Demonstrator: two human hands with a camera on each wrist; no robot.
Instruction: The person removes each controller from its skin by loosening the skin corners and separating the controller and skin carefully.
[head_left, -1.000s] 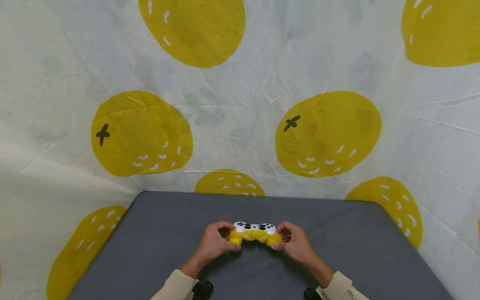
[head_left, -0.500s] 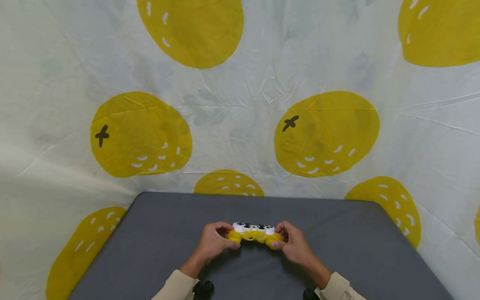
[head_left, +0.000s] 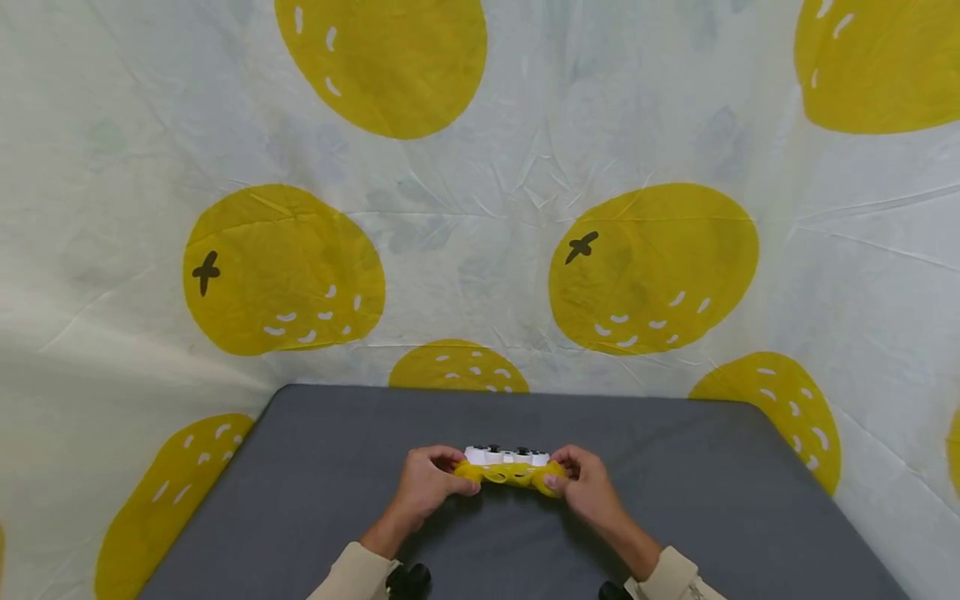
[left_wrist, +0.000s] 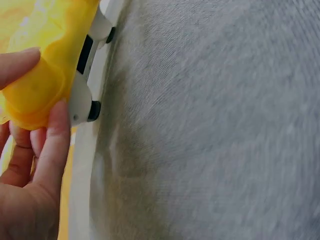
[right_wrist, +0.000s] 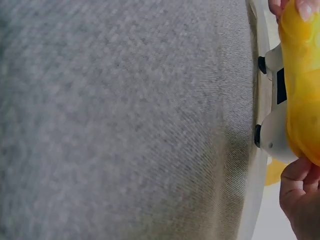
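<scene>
A white game controller (head_left: 507,457) with black thumbsticks is held up over the table between both hands. A yellow, soft-looking cover (head_left: 517,475) wraps its near side and grips; the white body shows along the far side. My left hand (head_left: 426,483) pinches the covered left end between thumb and fingers. At the other end my right hand (head_left: 591,487) grips the covered right side, thumb on the near face. In the left wrist view the thumb presses the cover (left_wrist: 65,40) while fingertips touch its edge. The right wrist view shows white body (right_wrist: 277,132) jutting out from the cover.
A dark grey cloth-covered table (head_left: 337,442) lies beneath the hands. Behind it hangs a pale curtain (head_left: 465,283) printed with large yellow fruit shapes. Black devices (head_left: 410,581) sit at the wrists, by the beige sleeves (head_left: 358,573).
The controller has tilted, so less of its white button face and more of the yellow cover's near side shows. Both hands keep their hold and have barely moved.
</scene>
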